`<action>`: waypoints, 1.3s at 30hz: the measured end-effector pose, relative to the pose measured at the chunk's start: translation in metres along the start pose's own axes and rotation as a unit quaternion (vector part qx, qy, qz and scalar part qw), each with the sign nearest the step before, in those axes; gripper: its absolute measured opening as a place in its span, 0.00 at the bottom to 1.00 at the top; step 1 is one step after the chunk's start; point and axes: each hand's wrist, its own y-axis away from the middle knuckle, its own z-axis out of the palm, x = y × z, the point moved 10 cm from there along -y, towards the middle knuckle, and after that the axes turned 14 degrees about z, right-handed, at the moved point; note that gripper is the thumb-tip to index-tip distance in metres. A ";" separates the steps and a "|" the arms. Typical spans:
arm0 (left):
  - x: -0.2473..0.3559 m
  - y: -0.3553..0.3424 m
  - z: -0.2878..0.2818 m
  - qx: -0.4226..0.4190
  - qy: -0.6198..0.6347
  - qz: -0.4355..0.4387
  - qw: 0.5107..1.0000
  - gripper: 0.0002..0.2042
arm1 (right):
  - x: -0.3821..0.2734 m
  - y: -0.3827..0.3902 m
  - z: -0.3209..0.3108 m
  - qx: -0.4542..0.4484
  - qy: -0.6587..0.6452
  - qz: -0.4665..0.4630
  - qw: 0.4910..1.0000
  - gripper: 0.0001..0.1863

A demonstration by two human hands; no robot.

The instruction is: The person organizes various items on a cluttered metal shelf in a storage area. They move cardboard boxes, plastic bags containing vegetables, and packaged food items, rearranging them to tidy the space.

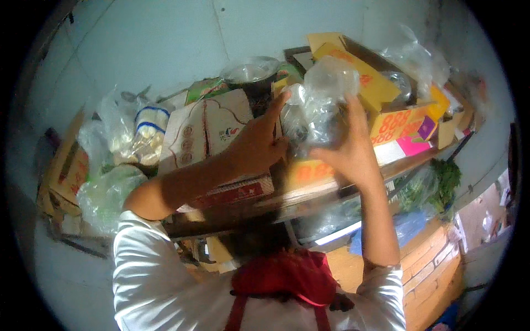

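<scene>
A crumpled clear plastic bag (326, 113) with shiny contents I cannot make out is held between my hands, above a shelf. My left hand (265, 135) grips its left side, index finger stretched along the plastic. On the right side, my right hand (353, 146) holds the bag with fingers up its edge and thumb lower down, spread wide. Part of the bag covers a yellow carton with orange print (312, 172). Left of the bag, a white and brown cardboard box (207, 124) lies under my left forearm.
An open yellow carton (381, 94) stands behind at the right, near more clear plastic (422, 60). A metal bowl (251, 70) rests at the back. Bags and a blue-banded bundle (150, 132) stand left. Leafy greens (444, 182) lie lower right, below the shelf edge (237, 212).
</scene>
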 end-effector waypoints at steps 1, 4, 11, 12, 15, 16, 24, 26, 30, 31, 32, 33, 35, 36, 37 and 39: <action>0.002 0.003 -0.002 0.010 0.034 -0.006 0.999 0.35 | -0.005 -0.008 0.010 -0.009 0.041 -0.015 0.999 0.42; -0.010 0.014 -0.005 0.030 -0.014 0.003 0.999 0.29 | 0.033 -0.032 0.058 -0.091 0.138 -0.004 0.986 0.36; -0.023 0.029 -0.008 0.133 0.019 0.030 0.991 0.09 | 0.102 -0.062 0.046 -0.057 -0.104 0.143 0.983 0.18; -0.020 0.033 -0.010 0.155 0.008 0.065 0.986 0.08 | 0.117 -0.065 0.052 -0.059 -0.184 0.148 0.970 0.16; -0.017 0.033 -0.008 0.150 0.054 0.068 0.985 0.06 | 0.127 -0.069 0.047 -0.040 -0.316 0.228 0.920 0.17; -0.017 0.033 -0.006 0.136 0.087 0.051 0.986 0.06 | 0.130 -0.069 0.043 -0.016 -0.319 0.246 0.915 0.18; -0.012 0.033 -0.013 0.142 0.101 0.091 0.981 0.03 | 0.141 -0.086 0.033 0.041 -0.262 0.259 0.929 0.19; -0.009 0.034 -0.016 0.148 0.088 0.105 0.979 0.03 | 0.143 -0.092 0.027 0.063 -0.192 0.254 0.946 0.19; -0.005 0.033 -0.022 0.151 0.042 0.122 0.980 0.03 | 0.145 -0.109 0.017 0.117 -0.230 0.239 0.936 0.16; -0.003 0.033 -0.024 0.149 0.027 0.127 0.980 0.04 | 0.147 -0.113 0.017 0.129 -0.282 0.234 0.922 0.15; -0.002 0.033 -0.025 0.142 0.021 0.124 0.982 0.04 | 0.147 -0.120 0.012 0.130 -0.225 0.230 0.938 0.15; -0.001 0.033 -0.026 0.134 0.015 0.121 0.983 0.04 | 0.146 -0.128 0.004 0.131 -0.166 0.226 0.951 0.15; -0.002 0.034 -0.027 0.127 0.009 0.118 0.985 0.05 | 0.131 -0.130 0.005 0.131 -0.196 0.242 0.941 0.16; -0.003 0.035 -0.028 0.128 0.008 0.118 0.985 0.05 | 0.117 -0.127 0.013 0.130 -0.283 0.261 0.914 0.16; -0.002 0.034 -0.028 0.127 0.007 0.123 0.984 0.05 | 0.117 -0.132 0.011 0.131 -0.293 0.241 0.916 0.16; -0.002 0.033 -0.024 0.123 0.021 0.121 0.985 0.05 | 0.119 -0.132 0.008 0.142 -0.303 0.219 0.917 0.16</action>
